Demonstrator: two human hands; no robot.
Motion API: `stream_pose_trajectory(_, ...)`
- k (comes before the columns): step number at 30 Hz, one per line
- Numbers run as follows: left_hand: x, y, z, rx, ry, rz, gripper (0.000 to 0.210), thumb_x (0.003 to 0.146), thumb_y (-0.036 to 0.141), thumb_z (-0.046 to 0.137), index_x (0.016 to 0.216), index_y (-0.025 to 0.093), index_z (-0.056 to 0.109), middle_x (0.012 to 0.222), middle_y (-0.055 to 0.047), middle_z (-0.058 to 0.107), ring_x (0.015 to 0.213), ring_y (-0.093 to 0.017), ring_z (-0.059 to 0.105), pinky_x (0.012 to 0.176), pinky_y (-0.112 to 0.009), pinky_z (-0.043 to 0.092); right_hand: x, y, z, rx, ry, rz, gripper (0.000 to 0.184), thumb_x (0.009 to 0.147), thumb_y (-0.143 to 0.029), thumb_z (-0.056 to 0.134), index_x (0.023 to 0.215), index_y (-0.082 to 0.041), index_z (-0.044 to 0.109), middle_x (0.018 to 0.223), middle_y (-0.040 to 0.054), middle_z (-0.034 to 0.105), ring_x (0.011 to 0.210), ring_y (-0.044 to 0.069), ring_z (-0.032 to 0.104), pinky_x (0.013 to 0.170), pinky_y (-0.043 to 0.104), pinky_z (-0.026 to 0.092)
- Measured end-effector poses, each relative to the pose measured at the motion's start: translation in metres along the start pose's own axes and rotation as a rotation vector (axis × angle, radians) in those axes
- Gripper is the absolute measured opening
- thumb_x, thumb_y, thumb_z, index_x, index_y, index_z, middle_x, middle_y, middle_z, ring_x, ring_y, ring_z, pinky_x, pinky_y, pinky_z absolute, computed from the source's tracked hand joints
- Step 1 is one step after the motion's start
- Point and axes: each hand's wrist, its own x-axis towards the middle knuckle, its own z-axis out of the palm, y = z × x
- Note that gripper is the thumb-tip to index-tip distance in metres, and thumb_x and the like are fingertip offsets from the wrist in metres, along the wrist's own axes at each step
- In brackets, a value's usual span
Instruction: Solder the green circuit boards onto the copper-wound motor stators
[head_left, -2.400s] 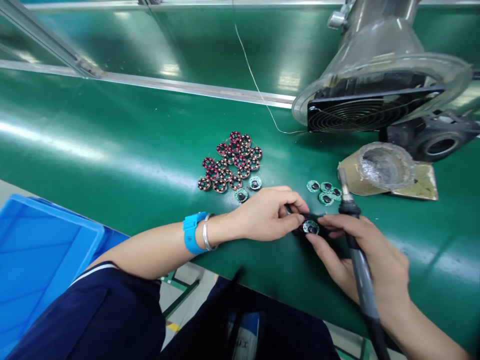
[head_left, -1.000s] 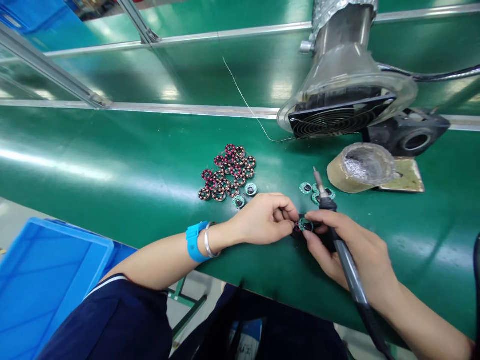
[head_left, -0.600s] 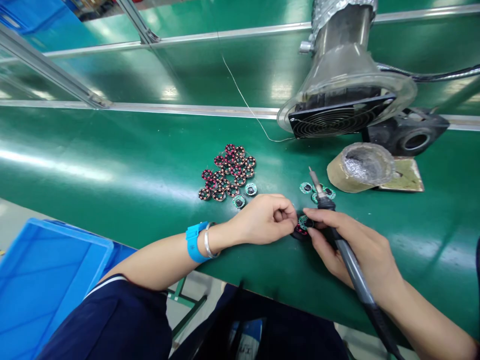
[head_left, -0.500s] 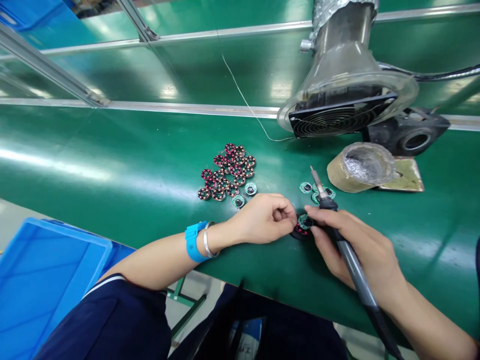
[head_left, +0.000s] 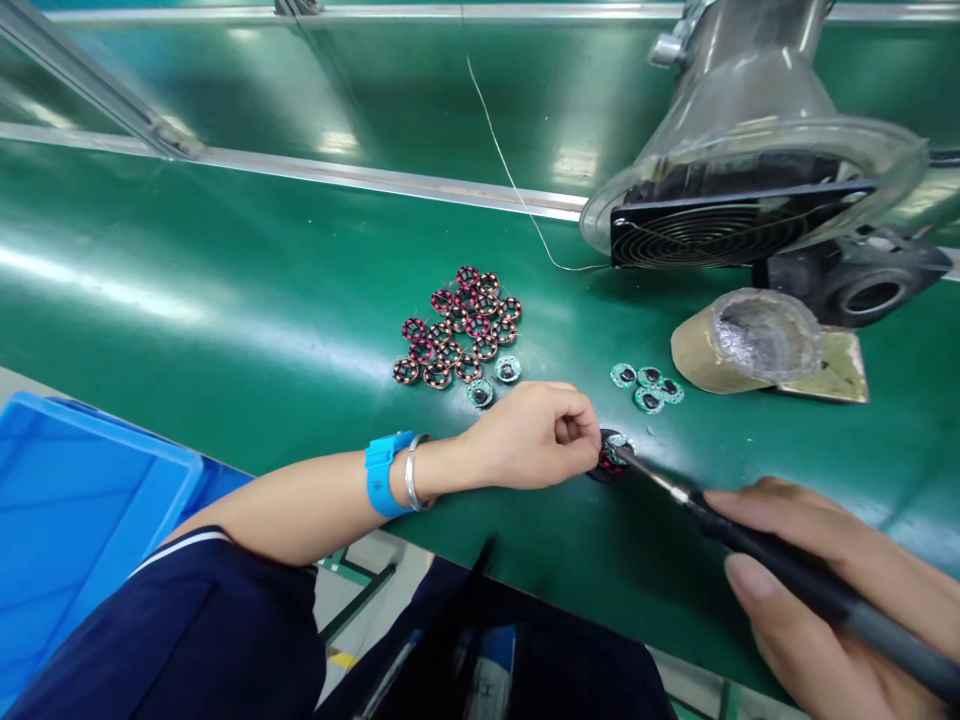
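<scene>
My right hand (head_left: 817, 580) grips a soldering iron (head_left: 780, 555) by its dark handle. The iron's metal tip meets a small round green circuit board (head_left: 617, 446). This board sits over a red-and-black wound coil (head_left: 609, 462) on a dark round base, close to the table's front edge. Curled at the left rim of this piece is my left hand (head_left: 536, 435), its thumb and fingers pinched there; the fingertips are partly hidden. To its upper left are two coils topped with green boards (head_left: 480, 393), beside a cluster of bare copper and red coils (head_left: 450, 335).
Several loose round boards (head_left: 649, 400) lie right of centre. Behind them stand a tan cup (head_left: 709, 350) with a silvery inside, a dark holder (head_left: 855, 280) and a fume hood with a fan grille (head_left: 705, 235). A thin wire (head_left: 510, 170) hangs behind. A blue bin (head_left: 90, 540) is at left.
The soldering iron has swung down from pointing up, so its tip now touches the board. My right hand has drawn back right, its fingers off the piece. My left hand stays at the piece.
</scene>
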Motion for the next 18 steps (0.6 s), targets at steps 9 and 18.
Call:
stream_pose_trajectory(9, -0.0007, -0.0007, 0.0031, 0.022, 0.036, 0.014, 0.005, 0.074, 0.014, 0.062, 0.070, 0.015, 0.064, 0.072, 0.002, 0.061, 0.060, -0.006, 0.055, 0.057, -0.019, 0.044, 0.0012, -0.0037, -0.0080, -0.018, -0.106, 0.093, 0.022, 0.086, -0.018, 0.059, 0.105, -0.028, 0.066, 0.086, 0.0026, 0.068, 0.068, 0.019, 0.067, 0.054, 0.032, 0.051)
stream_pose_trajectory(18, -0.0010, 0.0004, 0.0035, 0.043, 0.053, 0.032, 0.006, 0.073, 0.012, 0.062, 0.069, 0.014, 0.064, 0.070, 0.002, 0.060, 0.059, -0.006, 0.053, 0.056, -0.019, 0.042, 0.0031, -0.0035, -0.0050, 0.001, -0.125, 0.075, 0.024, 0.085, -0.016, 0.060, 0.105, -0.026, 0.066, 0.084, 0.0034, 0.068, 0.064, 0.018, 0.065, 0.051, 0.031, 0.049)
